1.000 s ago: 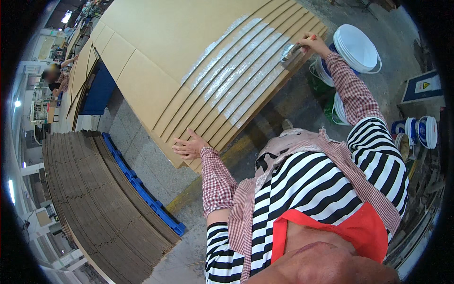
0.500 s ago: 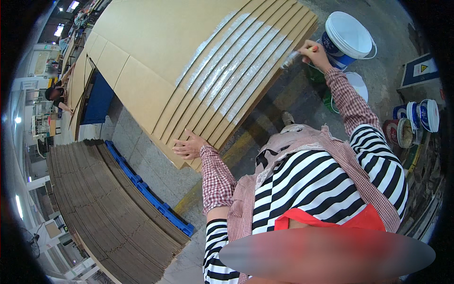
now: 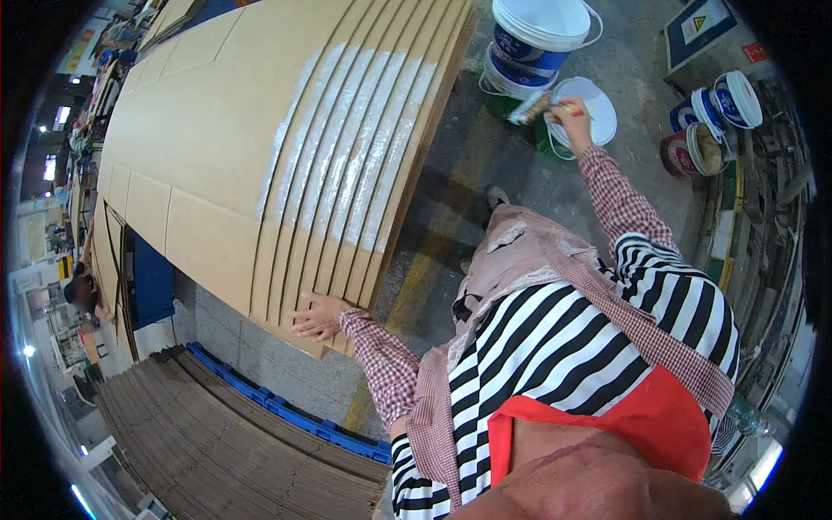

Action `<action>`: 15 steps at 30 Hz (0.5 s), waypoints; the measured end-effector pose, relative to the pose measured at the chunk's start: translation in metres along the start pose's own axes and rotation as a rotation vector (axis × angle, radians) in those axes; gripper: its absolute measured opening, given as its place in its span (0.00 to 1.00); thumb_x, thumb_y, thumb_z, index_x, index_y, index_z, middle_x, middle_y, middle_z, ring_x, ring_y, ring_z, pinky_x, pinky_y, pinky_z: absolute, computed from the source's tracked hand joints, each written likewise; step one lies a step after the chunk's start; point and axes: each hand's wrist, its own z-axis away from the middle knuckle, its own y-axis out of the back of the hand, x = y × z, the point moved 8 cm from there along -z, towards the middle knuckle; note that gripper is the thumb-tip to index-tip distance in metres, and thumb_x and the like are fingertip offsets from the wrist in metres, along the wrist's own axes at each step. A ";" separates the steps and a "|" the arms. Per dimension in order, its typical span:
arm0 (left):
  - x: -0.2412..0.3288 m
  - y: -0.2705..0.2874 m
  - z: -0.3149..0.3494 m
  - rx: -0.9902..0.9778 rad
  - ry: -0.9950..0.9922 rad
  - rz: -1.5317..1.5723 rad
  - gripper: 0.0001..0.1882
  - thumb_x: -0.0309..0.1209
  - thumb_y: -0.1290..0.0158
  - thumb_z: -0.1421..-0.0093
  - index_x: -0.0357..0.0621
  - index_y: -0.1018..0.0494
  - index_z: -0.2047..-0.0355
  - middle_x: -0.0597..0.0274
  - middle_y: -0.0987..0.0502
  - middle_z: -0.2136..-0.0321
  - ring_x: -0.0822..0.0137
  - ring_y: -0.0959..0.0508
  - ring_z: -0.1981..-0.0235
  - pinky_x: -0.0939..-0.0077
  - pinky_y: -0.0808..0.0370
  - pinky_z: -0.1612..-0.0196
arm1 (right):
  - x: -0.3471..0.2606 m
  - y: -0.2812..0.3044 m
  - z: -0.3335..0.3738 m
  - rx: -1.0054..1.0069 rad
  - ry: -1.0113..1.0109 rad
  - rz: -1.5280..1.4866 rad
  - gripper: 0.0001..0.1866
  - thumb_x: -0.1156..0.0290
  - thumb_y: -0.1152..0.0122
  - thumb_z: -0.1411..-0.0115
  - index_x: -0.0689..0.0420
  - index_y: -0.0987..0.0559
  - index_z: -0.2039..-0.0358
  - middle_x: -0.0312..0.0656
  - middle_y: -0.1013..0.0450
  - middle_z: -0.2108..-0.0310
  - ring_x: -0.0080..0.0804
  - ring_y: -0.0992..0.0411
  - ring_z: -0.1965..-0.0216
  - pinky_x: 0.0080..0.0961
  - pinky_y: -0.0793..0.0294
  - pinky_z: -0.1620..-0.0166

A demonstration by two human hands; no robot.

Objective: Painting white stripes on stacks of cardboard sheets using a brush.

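Observation:
My left hand (image 3: pixel 320 317) lies with its fingers spread on the near corner of a fanned stack of brown cardboard sheets (image 3: pixel 195 217). Their staggered edges carry a wide band of wet, shiny whitish coating (image 3: pixel 347 139). In my right hand (image 3: pixel 574 123) is a paintbrush (image 3: pixel 529 108), its bristles whitish and pointing left. The brush is off the cardboard, in front of a green bucket with a white lid or rim (image 3: pixel 604 102), close beside my right hand.
Blue-and-white buckets (image 3: pixel 530 59) stand stacked beyond the brush. Several more pails (image 3: pixel 704 121) sit at the right. A pile of cardboard (image 3: pixel 234 433) with a blue pallet edge (image 3: pixel 286 412) lies at lower left. Another person (image 3: pixel 82 290) works at far left.
My right hand has drawn the brush away from the cardboard edge toward the green bucket. My left hand stays on the sheets' corner. The whole view has shifted and turned.

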 end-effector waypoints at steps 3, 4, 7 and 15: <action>-0.005 0.001 -0.002 -0.083 0.063 0.010 0.36 0.61 0.70 0.37 0.54 0.48 0.36 0.48 0.53 0.35 0.52 0.54 0.34 0.43 0.52 0.40 | 0.018 0.086 0.002 0.240 0.177 0.669 0.15 0.83 0.41 0.52 0.56 0.30 0.64 0.45 0.31 0.66 0.39 0.28 0.64 0.32 0.28 0.62; -0.005 0.006 -0.002 -0.077 0.056 -0.031 0.35 0.60 0.71 0.37 0.54 0.48 0.36 0.47 0.52 0.36 0.51 0.53 0.34 0.44 0.52 0.40 | 0.031 0.109 0.000 0.246 0.147 0.659 0.15 0.83 0.41 0.52 0.56 0.30 0.64 0.45 0.31 0.66 0.39 0.28 0.64 0.32 0.28 0.62; -0.006 0.022 -0.003 -0.044 0.036 -0.032 0.34 0.59 0.71 0.36 0.54 0.49 0.36 0.49 0.50 0.36 0.52 0.50 0.35 0.47 0.50 0.39 | 0.054 0.152 -0.014 0.237 0.173 1.113 0.14 0.84 0.43 0.50 0.54 0.29 0.63 0.44 0.33 0.60 0.43 0.29 0.60 0.34 0.28 0.59; -0.015 0.051 -0.016 0.012 -0.103 0.061 0.30 0.50 0.67 0.34 0.42 0.43 0.39 0.50 0.40 0.40 0.52 0.39 0.40 0.58 0.39 0.41 | 0.154 0.180 -0.099 -0.063 -0.007 1.434 0.20 0.87 0.43 0.54 0.56 0.29 0.60 0.47 0.36 0.54 0.48 0.34 0.52 0.38 0.31 0.51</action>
